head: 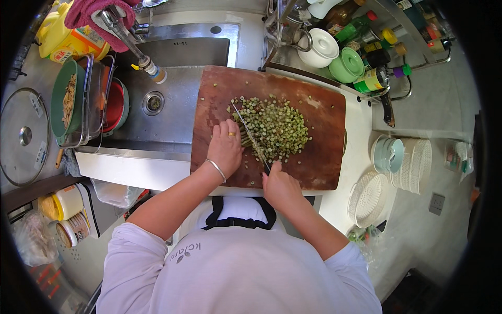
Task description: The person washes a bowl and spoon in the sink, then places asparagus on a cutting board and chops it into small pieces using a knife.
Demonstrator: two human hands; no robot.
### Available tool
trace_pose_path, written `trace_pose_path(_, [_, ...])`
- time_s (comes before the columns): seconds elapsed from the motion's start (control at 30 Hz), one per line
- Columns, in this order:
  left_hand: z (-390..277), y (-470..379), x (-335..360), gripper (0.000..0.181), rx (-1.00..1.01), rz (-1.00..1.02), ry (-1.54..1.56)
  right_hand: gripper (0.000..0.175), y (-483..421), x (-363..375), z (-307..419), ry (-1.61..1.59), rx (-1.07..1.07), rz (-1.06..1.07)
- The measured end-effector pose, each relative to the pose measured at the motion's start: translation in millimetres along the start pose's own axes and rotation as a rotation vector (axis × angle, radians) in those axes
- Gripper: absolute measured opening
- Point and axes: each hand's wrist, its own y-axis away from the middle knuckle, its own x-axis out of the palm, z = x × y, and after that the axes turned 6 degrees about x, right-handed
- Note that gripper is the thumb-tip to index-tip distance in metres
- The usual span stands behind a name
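A wooden cutting board [321,157] lies before me, its left part reaching over the sink. My right hand [283,184] grips the dark handle of a kitchen knife [251,135], whose narrow blade slants up and to the left. Close against the blade's left side, my left hand [226,145] presses down on a bundle of green stalks [246,138], partly hidden under its fingers. To the right of the blade spreads a heap of chopped green stalk pieces [282,127]. A few loose bits lie scattered around the heap.
A steel sink [176,94] with a faucet [129,39] is at left. Beside it, a green basin [59,98] holds brownish strips. A rack with bottles and lidded pots [319,47] stands back right. A second knife [387,110] hangs there. White baskets [366,200] are at right.
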Motion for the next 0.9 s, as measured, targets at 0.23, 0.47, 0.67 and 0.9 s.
trace_pose_path(0.23, [-0.5,2.5,-1.8,0.061,-0.008,-0.062,0.02,0.031,-21.6,16.5,1.0,-0.042,-0.007,-0.047])
trace_pose_path(0.47, [-2.6,3.3,-1.5,0.065,-0.076,-0.087,0.125,0.03,6.6,-2.8,-10.1,-0.05,-0.041,-0.045])
trace_pose_path(0.67, [-3.4,2.4,0.8,0.063,-0.076,-0.085,0.09,0.031,16.7,-12.2,-1.8,0.004,-0.022,0.02])
trace_pose_path(0.9, [-2.6,0.3,2.7,0.063,-0.043,-0.052,0.049,0.032,-16.4,3.7,6.3,-0.007,-0.031,-0.01])
